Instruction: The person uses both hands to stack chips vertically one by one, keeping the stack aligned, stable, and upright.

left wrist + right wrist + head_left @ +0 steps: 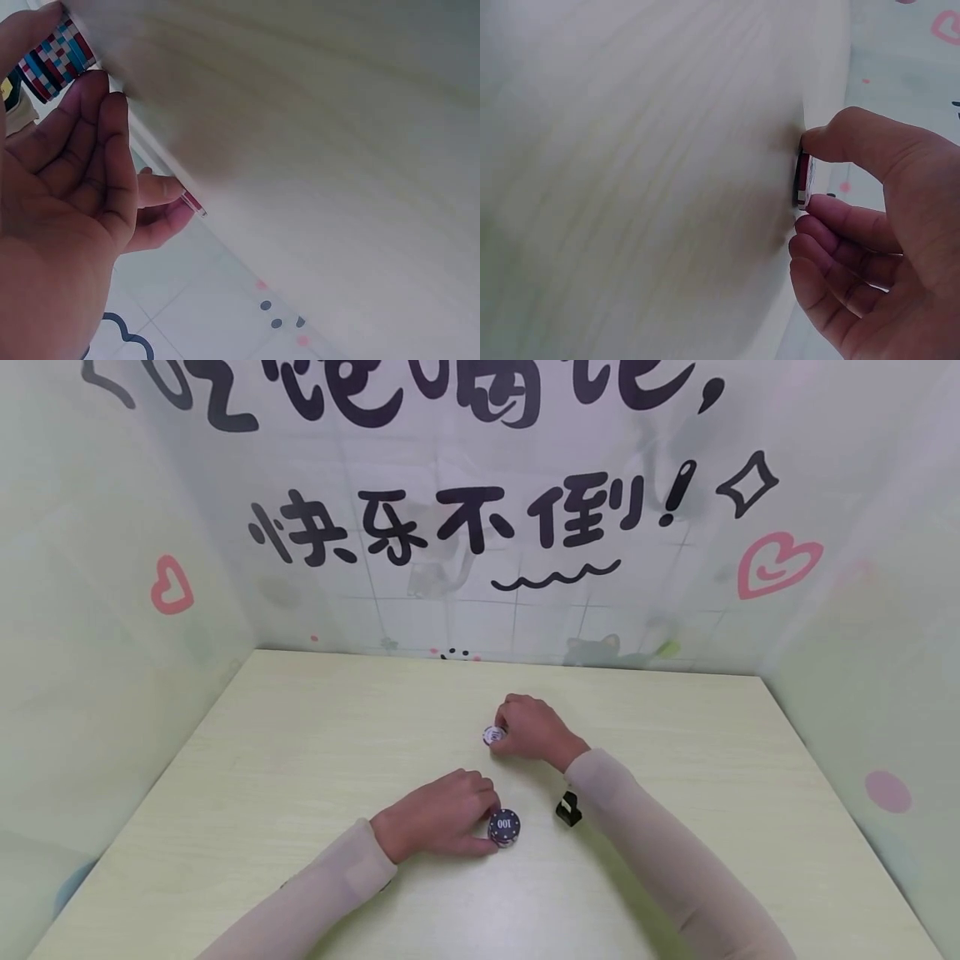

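A stack of poker chips [504, 827] stands on the table, its top chip dark and marked 100. My left hand [450, 814] holds the stack between thumb and fingers. In the left wrist view the chip stack [58, 60] shows red, white, blue and dark edges. Farther back, my right hand [536, 728] pinches a white-faced poker chip [493, 735] at the table surface. Seen from the right wrist, that chip [805, 180] has a red and white edge between thumb and fingertip; a dark layer lies against it, and whether this is a second chip is unclear.
The pale wooden table [337, 718] is enclosed by a printed curtain [465, 610] at the back and sides. A small black object [568, 808] shows beside the right sleeve [637, 810]; whether it is fixed to the wrist cannot be told.
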